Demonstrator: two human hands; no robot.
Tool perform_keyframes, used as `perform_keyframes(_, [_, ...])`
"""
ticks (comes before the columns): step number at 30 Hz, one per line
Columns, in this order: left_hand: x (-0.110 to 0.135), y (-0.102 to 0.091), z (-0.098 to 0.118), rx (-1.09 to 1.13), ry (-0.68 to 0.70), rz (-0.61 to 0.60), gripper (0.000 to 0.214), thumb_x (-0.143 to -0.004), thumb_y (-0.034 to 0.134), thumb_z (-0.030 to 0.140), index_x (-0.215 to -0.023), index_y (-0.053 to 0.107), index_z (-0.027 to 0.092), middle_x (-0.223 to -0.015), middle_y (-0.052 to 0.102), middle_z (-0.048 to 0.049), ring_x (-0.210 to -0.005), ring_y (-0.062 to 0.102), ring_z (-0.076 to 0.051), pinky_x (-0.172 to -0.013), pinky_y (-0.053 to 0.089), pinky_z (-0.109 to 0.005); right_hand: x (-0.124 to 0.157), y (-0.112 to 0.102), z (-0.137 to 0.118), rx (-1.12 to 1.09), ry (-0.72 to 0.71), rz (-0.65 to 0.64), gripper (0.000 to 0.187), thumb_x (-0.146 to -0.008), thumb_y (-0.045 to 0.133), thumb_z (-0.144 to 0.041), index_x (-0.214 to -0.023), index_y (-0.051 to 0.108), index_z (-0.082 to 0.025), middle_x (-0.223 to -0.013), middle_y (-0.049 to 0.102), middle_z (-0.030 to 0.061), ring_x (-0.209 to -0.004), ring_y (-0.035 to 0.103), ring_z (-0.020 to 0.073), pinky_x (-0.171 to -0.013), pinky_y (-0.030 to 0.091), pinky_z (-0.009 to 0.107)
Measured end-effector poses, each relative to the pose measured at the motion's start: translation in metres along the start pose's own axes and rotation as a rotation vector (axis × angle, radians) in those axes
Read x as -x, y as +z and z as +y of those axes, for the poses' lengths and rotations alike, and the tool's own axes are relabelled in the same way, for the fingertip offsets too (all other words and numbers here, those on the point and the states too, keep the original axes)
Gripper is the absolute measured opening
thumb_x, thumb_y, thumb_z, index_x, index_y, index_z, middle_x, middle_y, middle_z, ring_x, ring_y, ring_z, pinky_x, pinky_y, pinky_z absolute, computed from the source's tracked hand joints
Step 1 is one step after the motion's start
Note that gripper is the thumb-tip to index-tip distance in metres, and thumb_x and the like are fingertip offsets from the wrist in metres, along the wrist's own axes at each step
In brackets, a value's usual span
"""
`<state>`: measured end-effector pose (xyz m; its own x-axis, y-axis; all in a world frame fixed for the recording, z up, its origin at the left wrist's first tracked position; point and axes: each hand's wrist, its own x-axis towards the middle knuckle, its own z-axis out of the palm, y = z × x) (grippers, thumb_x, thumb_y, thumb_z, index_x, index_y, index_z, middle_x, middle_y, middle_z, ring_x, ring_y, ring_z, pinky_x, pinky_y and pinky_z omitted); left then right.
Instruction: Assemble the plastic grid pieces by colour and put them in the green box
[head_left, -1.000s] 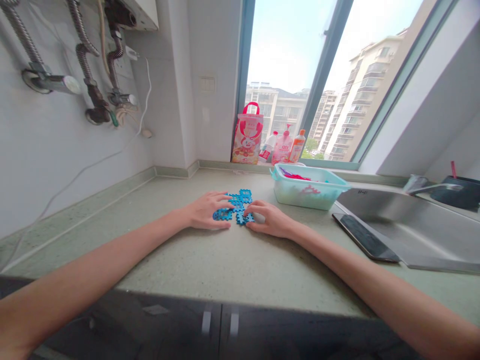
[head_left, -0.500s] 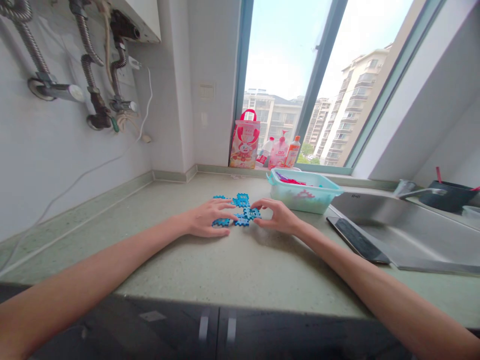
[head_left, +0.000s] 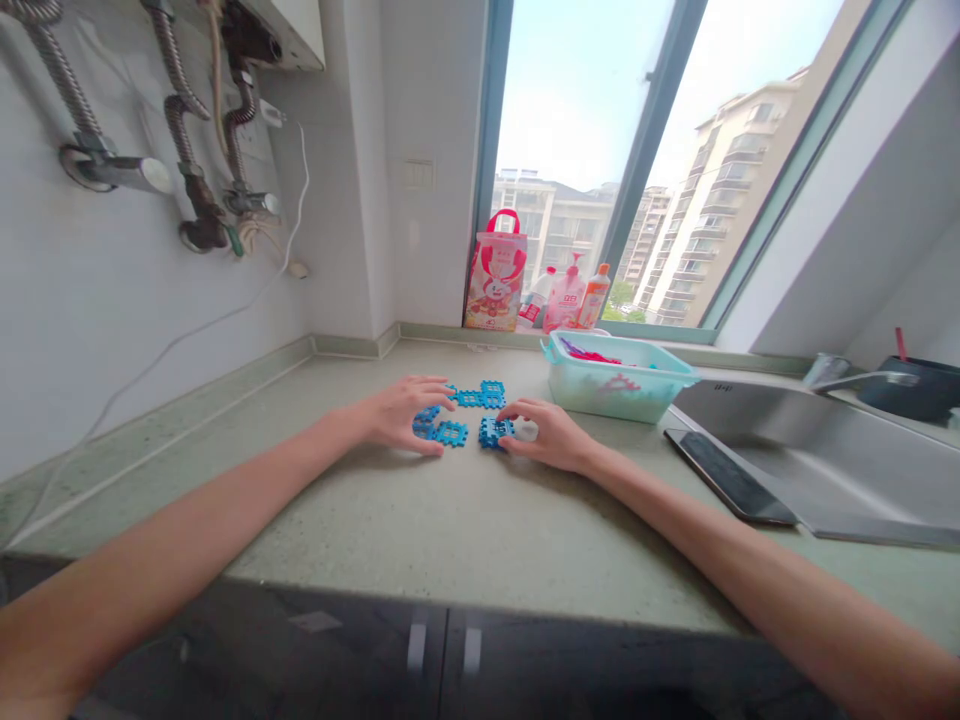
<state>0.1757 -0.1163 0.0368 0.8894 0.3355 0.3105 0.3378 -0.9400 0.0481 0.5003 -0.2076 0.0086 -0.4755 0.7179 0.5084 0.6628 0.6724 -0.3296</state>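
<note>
Several blue interlocking puzzle tiles [head_left: 469, 399] lie flat on the pale green countertop [head_left: 450, 520]. My left hand [head_left: 399, 410] rests on the left part of them, thumb and fingers pinching a blue tile [head_left: 444, 433]. My right hand [head_left: 546, 436] pinches a separate blue tile [head_left: 493, 431] at its left edge, a small gap away from the left piece. Another row of tiles lies just behind, between the two hands.
A light teal plastic bin [head_left: 619, 376] with pink and red pieces stands right of the hands. A dark phone [head_left: 729, 474] lies by the steel sink [head_left: 825, 460]. A red bag [head_left: 495, 272] and bottles [head_left: 570, 298] sit on the window sill. Pipes [head_left: 187, 150] hang on the left wall.
The tiles that were joined between my hands have come apart: my right hand drew one tile to the right, my left hand holds the rest slightly left.
</note>
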Motion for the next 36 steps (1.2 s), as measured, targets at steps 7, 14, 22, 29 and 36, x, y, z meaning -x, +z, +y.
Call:
perform_keyframes(7, [-0.001, 0.0, -0.002, -0.022, -0.017, -0.027, 0.035, -0.08, 0.084, 0.049, -0.103, 0.077, 0.024, -0.153, 0.064, -0.0111, -0.151, 0.049, -0.035, -0.125, 0.038, -0.051, 0.001, -0.004, -0.003, -0.027, 0.003, -0.082, 0.026, -0.088, 0.08, -0.035, -0.111, 0.075, -0.023, -0.103, 0.077, 0.0042, -0.092, 0.069, 0.0202, -0.086, 0.054, 0.033])
perform_keyframes(14, [-0.013, 0.011, 0.016, 0.001, -0.055, 0.001, 0.038, -0.088, 0.077, 0.059, -0.099, 0.076, 0.023, -0.147, 0.069, -0.012, -0.15, 0.051, -0.035, -0.124, 0.039, -0.051, 0.003, -0.007, 0.007, 0.007, 0.004, -0.011, 0.027, -0.085, 0.082, -0.031, -0.11, 0.075, -0.024, -0.103, 0.078, 0.0039, -0.095, 0.071, 0.0215, -0.09, 0.053, 0.035])
perform_keyframes(22, [-0.029, 0.012, 0.042, 0.003, -0.085, 0.054, 0.06, -0.09, 0.066, 0.078, -0.11, 0.077, 0.022, -0.148, 0.068, -0.0128, -0.146, 0.053, -0.036, -0.122, 0.037, -0.051, -0.002, -0.002, -0.003, -0.011, -0.024, 0.108, 0.028, -0.086, 0.083, -0.03, -0.112, 0.075, -0.024, -0.105, 0.079, 0.0054, -0.097, 0.072, 0.0232, -0.092, 0.055, 0.038])
perform_keyframes(29, [-0.01, -0.04, 0.016, 0.068, -0.309, -0.088, 0.055, -0.096, 0.057, 0.07, -0.096, 0.08, 0.021, -0.085, 0.074, -0.0054, -0.075, 0.064, -0.02, -0.07, 0.043, -0.031, -0.003, 0.002, -0.013, 0.017, -0.081, 0.115, 0.026, -0.089, 0.083, -0.034, -0.113, 0.076, -0.025, -0.109, 0.079, 0.0071, -0.103, 0.072, 0.0255, -0.098, 0.055, 0.041])
perform_keyframes(36, [0.004, -0.053, 0.01, 0.169, -0.517, -0.395, 0.054, -0.069, 0.079, 0.076, -0.088, 0.081, 0.025, -0.07, 0.066, -0.0005, -0.065, 0.058, -0.018, -0.059, 0.033, -0.028, -0.003, 0.009, -0.01, -0.045, 0.003, -0.054, 0.026, -0.09, 0.08, -0.034, -0.115, 0.077, -0.025, -0.111, 0.079, 0.0056, -0.098, 0.072, 0.021, -0.087, 0.056, 0.033])
